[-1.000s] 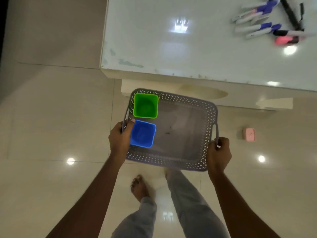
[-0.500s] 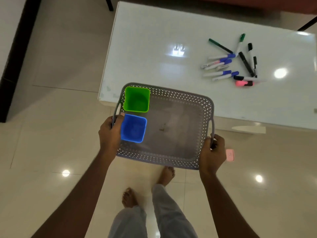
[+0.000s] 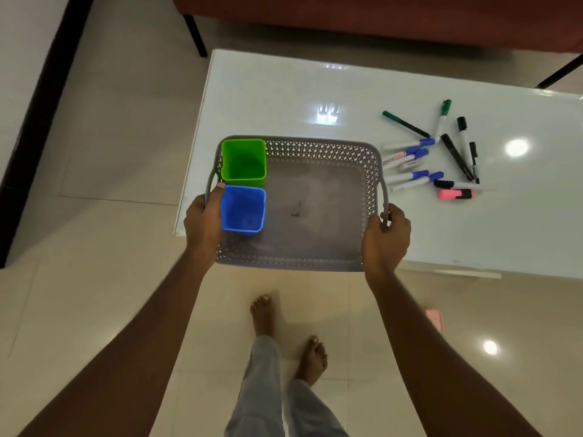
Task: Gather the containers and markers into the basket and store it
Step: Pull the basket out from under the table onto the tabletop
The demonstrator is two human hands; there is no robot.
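A grey perforated basket [image 3: 318,146] hangs over the near left part of the white table [image 3: 284,89], its near edge past the table's edge. My left hand [image 3: 202,222] grips its left handle and my right hand [image 3: 385,234] grips its right handle. Inside, at the left end, a green square container [image 3: 243,159] stands upright behind a blue one [image 3: 243,208]. The rest of the basket floor is bare. Several markers [image 3: 435,152] lie scattered on the table just right of the basket: blue-capped, black, green, and a pink highlighter [image 3: 454,194].
A red-brown sofa [image 3: 378,17] on black legs stands behind the table. A dark skirting strip [image 3: 38,121] runs along the left wall. A small pink object [image 3: 435,320] lies on the tiled floor beside my right forearm. My bare feet stand below the basket.
The basket, held in both hands, has come up and forward from below the table's edge to over its surface. The view has lifted, so the markers and sofa now show fully.
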